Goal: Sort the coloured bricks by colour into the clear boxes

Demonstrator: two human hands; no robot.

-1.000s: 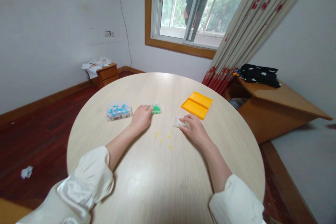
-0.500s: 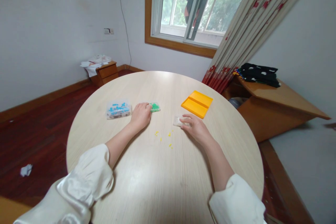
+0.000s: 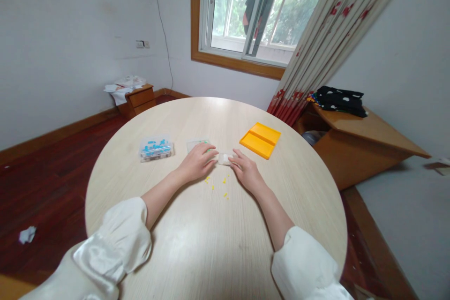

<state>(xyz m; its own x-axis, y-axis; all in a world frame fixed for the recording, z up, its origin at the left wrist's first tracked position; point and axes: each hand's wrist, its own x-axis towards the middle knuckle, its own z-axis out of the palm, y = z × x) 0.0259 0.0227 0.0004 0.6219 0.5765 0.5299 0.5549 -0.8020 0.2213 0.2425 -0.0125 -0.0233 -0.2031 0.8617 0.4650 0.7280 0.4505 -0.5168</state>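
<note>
Between my hands, over the middle of the table, is a small clear plastic box (image 3: 224, 159) with something white in it. My right hand (image 3: 246, 169) grips its right end with bent fingers. The curved fingers of my left hand (image 3: 198, 163) are closed at its left end. Just beyond my left hand lies another clear box (image 3: 192, 145) with green pieces, partly covered by the hand. Several tiny yellow pieces (image 3: 224, 181) are scattered on the tabletop nearer to me.
A clear box of blue pieces (image 3: 156, 150) stands left on the round table (image 3: 197, 243). To the right lies an orange two-part tray (image 3: 260, 140). Beyond are a wooden cabinet (image 3: 358, 150) with dark cloth, a curtain (image 3: 316, 47), and a person (image 3: 251, 7) outside the window.
My right hand has brought the small clear box leftward. My left hand has left the green-piece box and moved right to the small box's left end.
</note>
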